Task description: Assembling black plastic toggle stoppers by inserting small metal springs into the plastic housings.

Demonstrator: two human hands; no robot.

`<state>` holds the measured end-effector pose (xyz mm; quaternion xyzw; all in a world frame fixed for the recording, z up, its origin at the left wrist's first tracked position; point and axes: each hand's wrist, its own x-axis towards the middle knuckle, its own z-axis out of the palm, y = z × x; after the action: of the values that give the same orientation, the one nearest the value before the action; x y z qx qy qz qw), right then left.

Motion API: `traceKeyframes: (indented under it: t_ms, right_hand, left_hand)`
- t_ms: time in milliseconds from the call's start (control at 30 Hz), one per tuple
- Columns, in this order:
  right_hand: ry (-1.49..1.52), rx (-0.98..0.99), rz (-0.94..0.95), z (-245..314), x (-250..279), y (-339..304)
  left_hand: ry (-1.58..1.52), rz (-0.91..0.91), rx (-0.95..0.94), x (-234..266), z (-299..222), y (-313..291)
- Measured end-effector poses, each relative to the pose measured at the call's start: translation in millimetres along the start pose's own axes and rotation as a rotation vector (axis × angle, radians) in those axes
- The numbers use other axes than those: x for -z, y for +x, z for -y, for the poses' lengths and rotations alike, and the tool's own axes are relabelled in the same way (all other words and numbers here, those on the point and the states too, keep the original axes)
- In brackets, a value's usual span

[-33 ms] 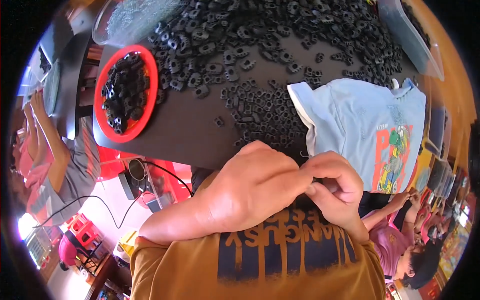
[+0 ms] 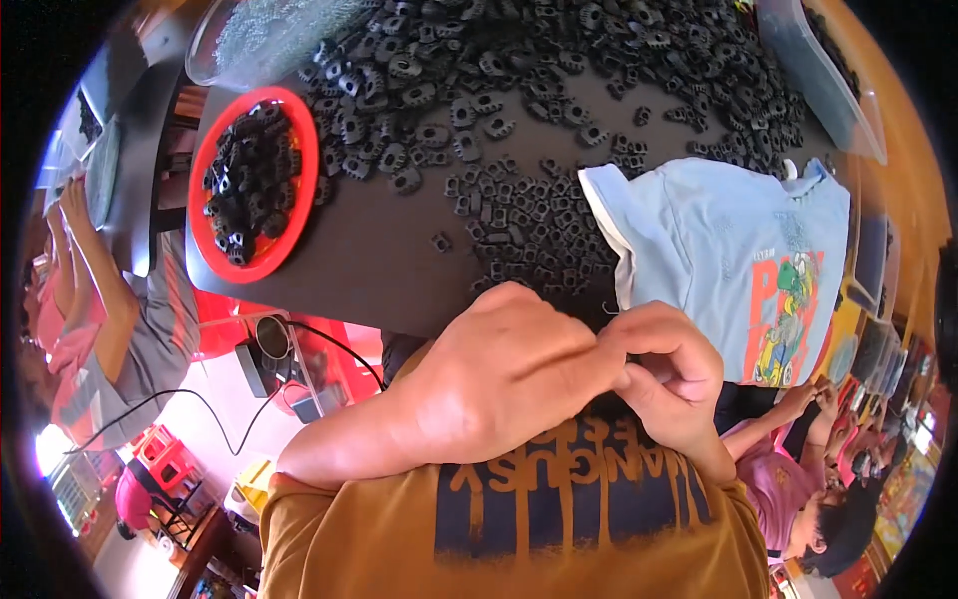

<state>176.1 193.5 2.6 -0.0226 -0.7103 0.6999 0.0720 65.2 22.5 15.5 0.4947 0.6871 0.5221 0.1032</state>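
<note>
Close in front of my chest, my left hand [image 2: 519, 369] and my right hand [image 2: 674, 354] meet at the fingertips. The left hand is closed, its back toward me, and hides most of its own fingers. Thumb and forefinger of the right are bent into a pinch against it. Whatever lies between the fingertips is too small or hidden to make out. Beyond the hands, small black plastic pieces [image 2: 534, 225] lie scattered on the dark table [image 2: 384, 240]. Larger black toothed pieces [image 2: 464, 110] are heaped farther back.
A red-rimmed plate [image 2: 311, 165] of black pieces sits at the left table edge. Behind it stands a clear tub [image 2: 203, 60] of pale glinting bits. A light blue T-shirt [image 2: 679, 230] lies to the right, near a clear bin [image 2: 843, 115]. Other people work at both sides.
The table and its pieces appear shifted very slightly in the view. Both hands keep nearly the same pose, fingertips together.
</note>
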Motion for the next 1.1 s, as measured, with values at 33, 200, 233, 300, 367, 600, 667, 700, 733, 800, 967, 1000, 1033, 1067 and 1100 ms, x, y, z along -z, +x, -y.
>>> traceKeyframes:
  t_ms: [33,200,233,300,367,600,667,700,733,800,967,1000,1033,1067,1100]
  right_hand:
    - [0.101,-0.033,0.008,-2,-3,3]
    - [0.24,-0.104,0.044,-5,-12,5]
    - [0.259,-0.113,0.042,-7,-12,5]
    - [0.243,-0.092,0.03,-17,-13,5]
    - [0.233,-0.077,0.027,-21,-13,6]
    - [0.126,0.007,0.117,-23,-7,10]
    - [0.118,0.008,0.122,-24,-6,10]
    - [0.164,0.033,0.116,-26,-8,11]
    - [0.209,0.058,0.109,-27,-7,11]
    - [0.205,0.063,0.121,-29,-4,10]
    - [0.262,0.062,0.121,-29,-3,9]
    - [0.266,0.064,0.117,-29,-3,9]
    - [0.332,0.036,0.11,-29,-2,8]
    - [0.397,0.008,0.101,-29,-2,8]
    - [0.399,0.008,0.091,-29,-1,8]
  left_hand:
    - [0.08,0.037,-0.08,5,1,-4]
    - [0.208,-0.119,-0.053,23,14,-25]
    - [0.291,-0.153,-0.047,28,19,-28]
    - [0.467,-0.244,-0.022,36,32,-36]
    - [0.598,-0.296,0.15,40,34,-39]
    - [0.604,-0.239,0.352,38,41,-35]
    - [0.621,-0.17,0.356,39,40,-33]
    - [0.621,-0.194,0.365,39,39,-32]
    - [0.62,-0.22,0.372,39,39,-30]
    - [0.576,-0.228,0.396,38,33,-25]
    - [0.58,-0.13,0.373,35,36,-25]
    - [0.583,-0.125,0.372,35,35,-24]
    - [0.625,-0.129,0.363,34,34,-22]
    - [0.667,-0.133,0.353,33,34,-20]
    - [0.666,-0.123,0.348,32,33,-19]
